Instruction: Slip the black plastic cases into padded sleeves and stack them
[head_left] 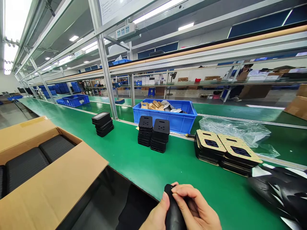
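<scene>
Low in the head view, my left hand (156,214) is wrapped round a smooth black curved piece (174,217) standing on end, its thumb pressed along the side. My right hand (195,204) pinches at the top end of the same piece with thumb and forefinger. Anything small between those fingertips is hidden. To the right lies a heap of similar glossy black curved pieces (275,188) with white parts among them. Beyond my hands stand two stacks of flat black plates (161,127) with slots and small holes.
Stacked black frames with yellowish backing (208,140) sit on the green bench (134,166) at right, before clear plastic film (235,127). Behind is a blue bin (165,116) of scraps. More black parts (103,123) stand left, near an open carton (62,179). A metal post (105,64) rises behind.
</scene>
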The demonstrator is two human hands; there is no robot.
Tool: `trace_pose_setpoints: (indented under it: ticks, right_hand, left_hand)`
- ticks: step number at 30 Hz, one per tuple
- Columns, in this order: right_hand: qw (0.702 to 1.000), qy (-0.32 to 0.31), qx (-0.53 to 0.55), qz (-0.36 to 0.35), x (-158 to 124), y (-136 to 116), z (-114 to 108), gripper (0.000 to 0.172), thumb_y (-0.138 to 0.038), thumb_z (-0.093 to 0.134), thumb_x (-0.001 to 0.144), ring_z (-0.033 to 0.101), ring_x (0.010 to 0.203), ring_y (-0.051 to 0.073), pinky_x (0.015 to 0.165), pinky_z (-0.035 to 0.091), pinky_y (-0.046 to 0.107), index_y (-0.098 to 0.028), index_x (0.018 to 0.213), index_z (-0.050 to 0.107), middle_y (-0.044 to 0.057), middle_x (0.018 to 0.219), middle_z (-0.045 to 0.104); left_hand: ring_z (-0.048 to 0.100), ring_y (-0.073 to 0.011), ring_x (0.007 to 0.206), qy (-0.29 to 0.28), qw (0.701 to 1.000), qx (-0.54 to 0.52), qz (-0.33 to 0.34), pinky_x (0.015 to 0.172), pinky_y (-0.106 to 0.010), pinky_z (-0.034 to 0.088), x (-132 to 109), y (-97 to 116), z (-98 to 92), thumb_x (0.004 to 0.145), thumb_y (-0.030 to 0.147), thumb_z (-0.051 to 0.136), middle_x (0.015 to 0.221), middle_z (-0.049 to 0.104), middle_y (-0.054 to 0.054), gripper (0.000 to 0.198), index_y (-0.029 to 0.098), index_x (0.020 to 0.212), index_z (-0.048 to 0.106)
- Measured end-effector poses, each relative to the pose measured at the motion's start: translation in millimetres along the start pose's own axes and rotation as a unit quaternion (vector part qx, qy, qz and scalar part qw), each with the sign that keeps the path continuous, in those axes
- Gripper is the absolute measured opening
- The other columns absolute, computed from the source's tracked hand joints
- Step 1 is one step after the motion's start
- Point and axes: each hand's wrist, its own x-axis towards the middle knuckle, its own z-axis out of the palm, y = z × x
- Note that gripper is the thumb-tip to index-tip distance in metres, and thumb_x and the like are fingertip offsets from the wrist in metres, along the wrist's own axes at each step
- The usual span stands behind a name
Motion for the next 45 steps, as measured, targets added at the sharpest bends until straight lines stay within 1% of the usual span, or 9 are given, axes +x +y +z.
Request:
trace_pose_setpoints:
  ticks: [5,9,13,17,23,27,33,39,45]
  right_hand:
    - [0.999,0.027,-0.041,-0.01,0,0,1,0.004,-0.023,0.064,0.089,0.07,0.09,0.016,0.085,0.054,0.02,-0.027,0.088,0.064,0.0,0.091,0.07]
    - [0.994,-0.001,-0.091,-0.066,5,-3,1,0.009,-0.019,0.059,0.091,0.07,0.088,0.017,0.081,0.055,0.022,-0.027,0.09,0.063,0.0,0.089,0.07]
    - [0.997,-0.048,-0.043,-0.051,9,-1,0,0.01,-0.021,0.053,0.094,0.066,0.075,0.015,0.068,0.055,0.021,-0.026,0.086,0.055,-0.001,0.081,0.063]
    - [0.996,-0.054,-0.053,-0.039,12,2,-4,0.009,-0.025,0.055,0.096,0.067,0.082,0.015,0.071,0.056,0.02,-0.027,0.104,0.059,0.001,0.094,0.064]
    - [0.952,-0.048,-0.175,-0.248,16,-1,-14,0.034,-0.003,0.058,0.09,0.06,0.101,0.019,0.085,0.054,0.03,-0.021,0.118,0.064,0.008,0.109,0.061]
    - [0.933,-0.036,-0.193,-0.3,21,-2,-15,0.032,0.001,0.059,0.087,0.058,0.098,0.02,0.08,0.053,0.033,-0.016,0.113,0.065,0.01,0.104,0.062]
    - [0.95,-0.019,-0.178,-0.257,25,0,-10,0.014,-0.006,0.057,0.091,0.058,0.082,0.016,0.071,0.052,0.028,-0.017,0.098,0.062,0.006,0.089,0.06]
    - [0.977,-0.079,-0.122,-0.155,22,-4,-14,0.012,-0.019,0.051,0.097,0.063,0.085,0.015,0.072,0.054,0.023,-0.023,0.089,0.058,0.004,0.091,0.058]
    - [0.964,-0.022,-0.174,-0.199,30,-10,-15,0.008,-0.023,0.058,0.096,0.061,0.077,0.012,0.067,0.052,0.02,-0.024,0.09,0.063,0.002,0.088,0.056]
  left_hand:
    - [0.031,-0.0253,0.146,0.003,1.0,0.012,0.006,0.125,-0.039,0.002,1,3,1.4,0.088,0.054,0.06,0.138,0.062,-0.005,0.051,0.022,0.126,0.065]
    - [0.032,-0.0262,0.146,0.017,1.0,0.005,0.009,0.125,-0.038,0.006,1,-3,-2.3,0.085,0.055,0.064,0.138,0.062,-0.005,0.053,0.021,0.125,0.067]
    - [0.032,-0.031,0.146,0.047,0.998,0.03,-0.026,0.125,-0.043,0.011,0,-4,-7.4,0.083,0.06,0.064,0.138,0.061,-0.011,0.063,0.015,0.127,0.064]
    - [0.036,-0.0338,0.143,0.071,0.994,0.06,-0.058,0.124,-0.046,0.012,-1,4,-8.4,0.083,0.064,0.061,0.133,0.064,-0.016,0.069,0.01,0.126,0.065]
    - [0.031,-0.0267,0.147,-0.01,1.0,-0.016,-0.024,0.125,-0.038,0.006,1,13,-0.9,0.082,0.057,0.066,0.14,0.06,-0.008,0.063,0.017,0.13,0.062]
    - [0.031,-0.0258,0.146,-0.02,0.999,-0.02,-0.027,0.125,-0.038,0.006,1,14,1.8,0.085,0.055,0.063,0.139,0.06,-0.007,0.059,0.019,0.132,0.061]
    - [0.03,-0.0313,0.146,0.015,0.999,0.01,-0.035,0.124,-0.044,0.01,-3,9,-2.5,0.085,0.056,0.063,0.139,0.059,-0.015,0.062,0.011,0.128,0.063]
    - [0.036,-0.03,0.144,-0.003,0.999,0.036,-0.04,0.123,-0.041,0.015,-2,9,-4.8,0.087,0.059,0.057,0.14,0.058,-0.012,0.065,0.014,0.133,0.059]
    - [0.037,-0.0319,0.143,-0.002,0.999,-0.016,-0.049,0.122,-0.043,0.018,-1,8,-1.2,0.082,0.061,0.063,0.141,0.058,-0.013,0.066,0.014,0.129,0.063]
